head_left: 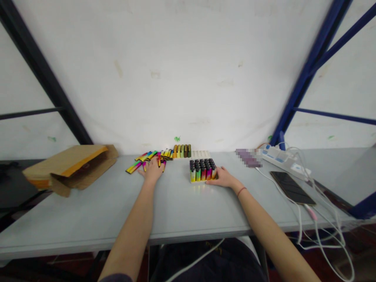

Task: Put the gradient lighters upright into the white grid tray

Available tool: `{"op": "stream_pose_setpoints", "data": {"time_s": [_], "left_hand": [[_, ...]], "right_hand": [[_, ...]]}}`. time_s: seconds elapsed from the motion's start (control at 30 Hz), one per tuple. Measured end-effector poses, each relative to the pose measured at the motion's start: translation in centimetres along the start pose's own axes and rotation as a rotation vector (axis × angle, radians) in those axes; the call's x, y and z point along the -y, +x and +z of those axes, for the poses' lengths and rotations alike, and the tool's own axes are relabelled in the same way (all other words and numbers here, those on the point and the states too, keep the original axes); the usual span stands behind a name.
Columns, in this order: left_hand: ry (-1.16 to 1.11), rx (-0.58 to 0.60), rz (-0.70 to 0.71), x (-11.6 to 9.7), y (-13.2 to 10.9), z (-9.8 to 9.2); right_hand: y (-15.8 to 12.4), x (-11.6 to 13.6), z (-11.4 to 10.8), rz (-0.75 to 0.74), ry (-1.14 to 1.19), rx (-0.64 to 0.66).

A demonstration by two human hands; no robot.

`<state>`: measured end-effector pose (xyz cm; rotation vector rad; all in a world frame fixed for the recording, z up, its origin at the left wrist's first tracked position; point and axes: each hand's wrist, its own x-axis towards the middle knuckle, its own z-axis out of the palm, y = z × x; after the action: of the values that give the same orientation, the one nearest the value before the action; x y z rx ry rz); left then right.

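My left hand (pixel 152 171) rests on a loose pile of shiny, flat, multicoloured strips (pixel 134 167), its thumb spread to the side and fingers reaching over them. Some fingertips are hard to make out among the strips. In front of me stands a white tray of lighters (pixel 202 171), upright in rows, with black tops and rainbow-coloured bodies. My right hand (pixel 225 178) is closed around the tray's right side, thumb at the front corner and fingers towards the back.
Behind, against the wall, are a block of yellow-to-brown upright pieces (pixel 182 151) and a white slotted tray (pixel 200 154). An open cardboard box (pixel 73 164) lies at left. At right are a phone (pixel 292 187), a power strip (pixel 284 159), loose white cables and a blurred-out item (pixel 249 158).
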<state>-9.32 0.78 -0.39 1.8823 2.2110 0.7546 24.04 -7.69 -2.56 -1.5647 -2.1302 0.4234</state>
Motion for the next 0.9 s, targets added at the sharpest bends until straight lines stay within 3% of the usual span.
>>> {"op": "stream_pose_setpoints", "data": {"time_s": [0.27,0.53,0.63,0.9], "left_hand": [[0.123,-0.005,0.021,-0.2,-0.3,-0.1],[0.214,0.178,0.041,-1.3,-1.0,-0.8],[0.229,0.184,0.026,-1.6,-1.2,-0.6],[0.230,0.220,0.151,-1.6,-1.0,-0.2]], "right_hand": [[0.0,0.1,-0.1,0.009,-0.015,-0.011],[-0.1,0.0,0.0,0.015,0.002,-0.013],[-0.1,0.0,0.0,0.015,-0.002,-0.016],[0.0,-0.1,0.0,-0.007,-0.007,-0.027]]}}
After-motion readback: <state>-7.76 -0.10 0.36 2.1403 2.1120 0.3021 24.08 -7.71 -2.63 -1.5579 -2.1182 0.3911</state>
